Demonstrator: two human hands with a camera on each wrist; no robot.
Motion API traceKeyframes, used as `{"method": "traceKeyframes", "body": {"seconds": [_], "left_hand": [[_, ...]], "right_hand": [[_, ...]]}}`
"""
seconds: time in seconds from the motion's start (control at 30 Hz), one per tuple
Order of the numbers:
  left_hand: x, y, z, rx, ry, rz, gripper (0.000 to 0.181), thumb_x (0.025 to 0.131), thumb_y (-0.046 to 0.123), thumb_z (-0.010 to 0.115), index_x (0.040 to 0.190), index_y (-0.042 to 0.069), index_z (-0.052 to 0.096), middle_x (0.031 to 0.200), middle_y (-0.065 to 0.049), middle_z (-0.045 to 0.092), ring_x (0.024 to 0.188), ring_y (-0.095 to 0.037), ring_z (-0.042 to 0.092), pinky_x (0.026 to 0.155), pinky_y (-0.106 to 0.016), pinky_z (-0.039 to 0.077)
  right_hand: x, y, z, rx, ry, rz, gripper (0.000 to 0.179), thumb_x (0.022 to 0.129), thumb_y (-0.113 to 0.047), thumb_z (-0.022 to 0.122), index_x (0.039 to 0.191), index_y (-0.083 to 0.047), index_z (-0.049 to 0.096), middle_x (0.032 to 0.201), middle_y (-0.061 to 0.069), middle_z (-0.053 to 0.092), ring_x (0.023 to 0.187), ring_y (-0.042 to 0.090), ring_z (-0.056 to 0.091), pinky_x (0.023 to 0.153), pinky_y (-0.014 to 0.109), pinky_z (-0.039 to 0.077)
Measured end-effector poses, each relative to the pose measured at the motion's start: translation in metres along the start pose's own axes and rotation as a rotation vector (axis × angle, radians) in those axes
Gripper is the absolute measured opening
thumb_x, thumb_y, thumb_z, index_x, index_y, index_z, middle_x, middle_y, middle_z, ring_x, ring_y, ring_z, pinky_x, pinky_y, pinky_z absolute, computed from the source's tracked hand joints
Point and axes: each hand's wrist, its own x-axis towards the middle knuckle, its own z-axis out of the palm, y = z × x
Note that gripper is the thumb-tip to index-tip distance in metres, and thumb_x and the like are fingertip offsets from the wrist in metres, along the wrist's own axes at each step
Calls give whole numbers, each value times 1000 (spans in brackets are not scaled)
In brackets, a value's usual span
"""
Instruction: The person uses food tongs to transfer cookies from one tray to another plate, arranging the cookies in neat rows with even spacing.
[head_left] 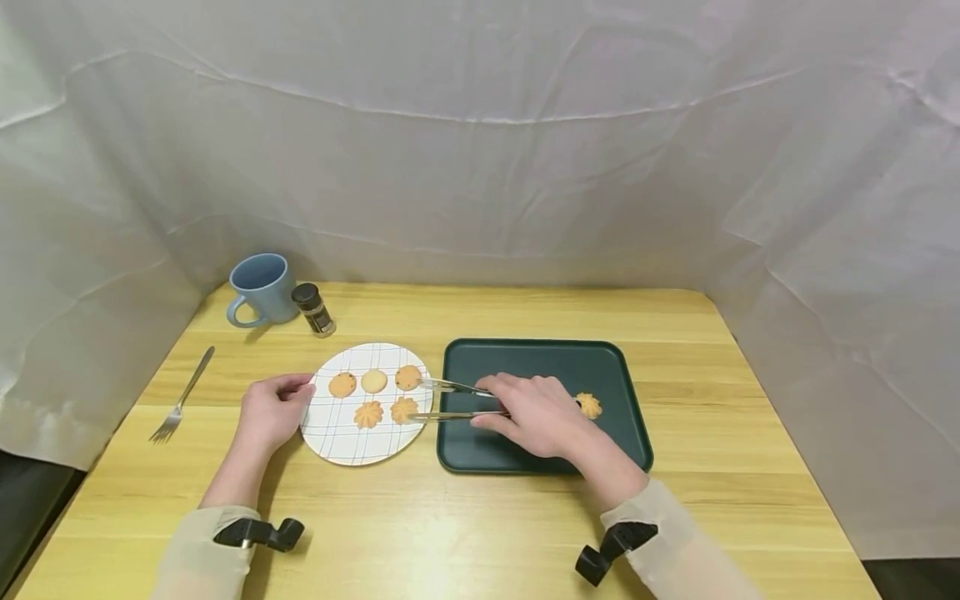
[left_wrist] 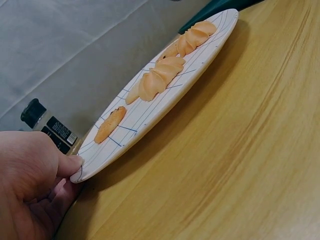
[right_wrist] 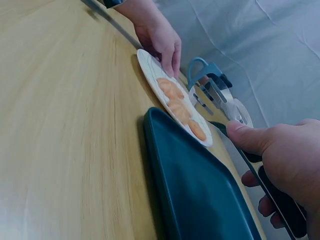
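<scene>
My left hand (head_left: 272, 412) pinches the left rim of a round white plate (head_left: 326, 433) with a blue line pattern. Several cookies lie on it in two rows, including a plain round cookie (head_left: 373, 381) and a flower-shaped cookie (head_left: 368, 414). Metal tongs (head_left: 456, 386) with black grip inlays (right_wrist: 285, 205) are held in my right hand (head_left: 536, 414) above the dark green tray (head_left: 540, 354). Their two ends are spread apart over the plate's right side, by a swirled cookie (head_left: 404, 409) and a speckled round cookie (head_left: 408, 377). Another swirled cookie (head_left: 588, 406) lies on the tray, partly hidden by my right hand.
A blue mug (head_left: 264, 287) stands at the back left, beside a spice jar (head_left: 313, 310) with a black lid. To the left of my left arm lies a metal fork (head_left: 182, 396). Pale cloth (head_left: 480, 183) hangs behind the wooden table (head_left: 420, 533) and along its sides.
</scene>
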Motion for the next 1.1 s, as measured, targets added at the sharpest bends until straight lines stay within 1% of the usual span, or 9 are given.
{"method": "traceKeyframes", "body": {"seconds": [0.2, 0.5, 0.67, 0.77, 0.87, 1.0, 1.1], "left_hand": [[0, -1, 0, -2, -5, -9, 32, 105, 19, 64, 128, -1, 74, 111, -18, 74, 97, -27, 64, 77, -29, 48], [0, 0, 0, -6, 11, 18, 31, 104, 16, 65, 126, -3, 74, 108, -18, 75, 95, -26, 66, 72, -22, 48], [0, 0, 0, -6, 7, 14, 30, 104, 16, 66, 126, -3, 74, 108, -18, 75, 95, -26, 66, 72, -23, 48], [0, 1, 0, -5, 7, 9, 31, 104, 17, 66, 126, -2, 74, 109, -18, 75, 95, -25, 65, 73, -23, 48], [0, 1, -1, -7, 8, 5, 31, 104, 17, 66, 126, -2, 74, 109, -17, 75, 95, -25, 65, 72, -23, 48], [0, 2, 0, -13, 0, -1, 31, 105, 18, 66, 127, -2, 74, 110, -18, 75, 95, -25, 65, 72, -23, 48], [0, 1, 0, -12, -8, -7, 32, 105, 19, 65, 128, -2, 74, 111, -18, 74, 96, -25, 64, 73, -24, 48]], "right_hand": [[-14, 9, -7, 6, 6, 26, 55, 103, -59, 62, 138, -17, 66, 83, -14, 55, 56, 4, 46, 49, 29, 37], [-37, 34, -14, -10, 28, 87, 57, 101, -60, 64, 138, -17, 66, 84, -16, 55, 57, 2, 45, 53, 27, 39], [-49, 47, -18, -10, 38, 131, 58, 101, -60, 64, 139, -17, 66, 85, -14, 58, 58, 3, 47, 54, 28, 40], [-55, 55, -21, 5, 45, 164, 58, 101, -60, 65, 140, -17, 66, 92, -11, 66, 64, 3, 53, 58, 29, 44], [-62, 64, -22, 27, 55, 207, 58, 100, -58, 67, 141, -16, 66, 99, -6, 71, 72, 5, 60, 65, 32, 49], [-74, 75, -24, 41, 62, 260, 57, 100, -55, 69, 140, -15, 65, 103, -3, 72, 82, 11, 65, 73, 39, 54], [-84, 83, -26, 41, 69, 284, 58, 100, -56, 69, 140, -14, 65, 107, -2, 73, 88, 14, 68, 77, 44, 55]]}}
